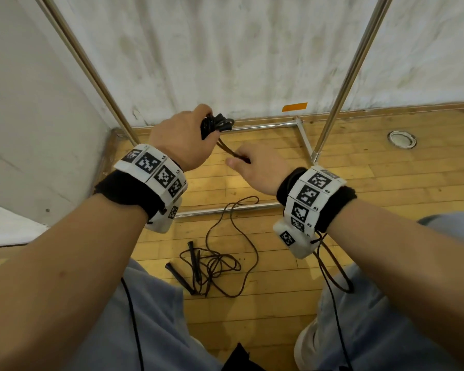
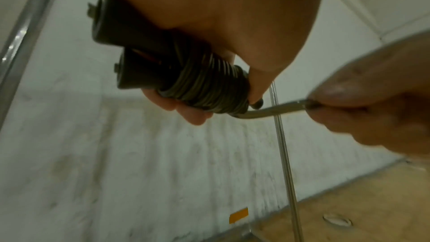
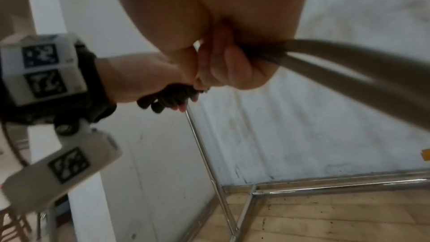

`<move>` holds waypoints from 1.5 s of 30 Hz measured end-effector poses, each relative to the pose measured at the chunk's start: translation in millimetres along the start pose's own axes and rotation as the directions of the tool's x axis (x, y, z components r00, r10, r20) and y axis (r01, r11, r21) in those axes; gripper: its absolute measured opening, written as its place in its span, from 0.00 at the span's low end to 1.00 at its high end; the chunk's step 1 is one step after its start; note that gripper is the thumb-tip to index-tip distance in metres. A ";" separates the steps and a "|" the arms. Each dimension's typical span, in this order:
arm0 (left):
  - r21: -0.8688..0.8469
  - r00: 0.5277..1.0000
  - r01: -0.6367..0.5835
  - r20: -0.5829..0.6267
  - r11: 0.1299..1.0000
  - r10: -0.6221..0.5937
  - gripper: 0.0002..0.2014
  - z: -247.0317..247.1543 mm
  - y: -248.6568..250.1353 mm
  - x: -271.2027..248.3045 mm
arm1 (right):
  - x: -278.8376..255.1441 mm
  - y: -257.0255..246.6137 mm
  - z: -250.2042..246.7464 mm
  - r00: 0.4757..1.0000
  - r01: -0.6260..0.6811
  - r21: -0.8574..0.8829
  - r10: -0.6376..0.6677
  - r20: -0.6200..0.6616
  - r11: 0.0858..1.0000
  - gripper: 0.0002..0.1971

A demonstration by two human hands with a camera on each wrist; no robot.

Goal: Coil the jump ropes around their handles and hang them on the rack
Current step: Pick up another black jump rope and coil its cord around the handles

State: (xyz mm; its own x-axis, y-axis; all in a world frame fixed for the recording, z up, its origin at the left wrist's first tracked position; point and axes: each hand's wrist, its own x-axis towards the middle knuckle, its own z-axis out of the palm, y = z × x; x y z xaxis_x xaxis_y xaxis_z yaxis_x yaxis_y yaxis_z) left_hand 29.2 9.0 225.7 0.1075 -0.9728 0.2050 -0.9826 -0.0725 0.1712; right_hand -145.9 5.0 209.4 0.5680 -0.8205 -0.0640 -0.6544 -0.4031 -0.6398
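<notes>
Your left hand (image 1: 181, 140) grips the coiled jump rope (image 2: 204, 87): 2 black handles (image 2: 130, 47) side by side, with dark cord wound tightly around them, fingers curled underneath and thumb pressed on top of the wraps. A short doubled tail of cord (image 2: 274, 110) leaves the coil and runs to your right hand (image 1: 255, 172), which pinches it between thumb and curled fingers. The left wrist view shows the neat turns and both handle ends; the head view shows only a dark bundle at your fist. The right wrist view shows the cord (image 3: 349, 62) passing out the far side of your right hand, blurred. Only the head view shows the second jump rope (image 1: 214, 261) lying loose and tangled on the wooden floor (image 1: 386, 188) between your knees, its 2 handles near your left leg. The rack (image 1: 343, 84) stands against the white wall, 2 chrome uprights rising either side of your hands and its base rails on the floor, 1 rail just below your wrists. Open air lies between the uprights ahead of you.
</notes>
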 end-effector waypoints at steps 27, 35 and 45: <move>-0.607 0.957 -0.074 0.179 0.791 0.227 0.15 -19.0 30.1 -22.8 | 9.3 10.9 -40.8 0.990 0.002 0.756 0.104 -0.092 0.654 0.11; -0.748 0.982 -0.087 0.048 0.658 0.185 0.11 -26.2 37.0 -24.7 | 11.1 3.2 -34.5 0.982 0.039 0.865 0.143 -0.127 0.499 0.09; -0.528 0.995 -0.048 -0.096 0.848 -0.003 0.17 -18.0 30.6 -8.9 | 3.2 -5.7 -16.6 0.951 0.065 0.266 0.021 -0.308 0.962 0.10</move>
State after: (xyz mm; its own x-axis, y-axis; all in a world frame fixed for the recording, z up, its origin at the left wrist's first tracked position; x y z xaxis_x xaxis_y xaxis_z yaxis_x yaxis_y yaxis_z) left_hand 0.9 19.4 246.4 0.1247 -0.9470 0.2960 -0.7584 0.1014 0.6439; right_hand -148.7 -2.1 225.5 0.3727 -0.9137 0.1621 -0.4594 -0.3335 -0.8232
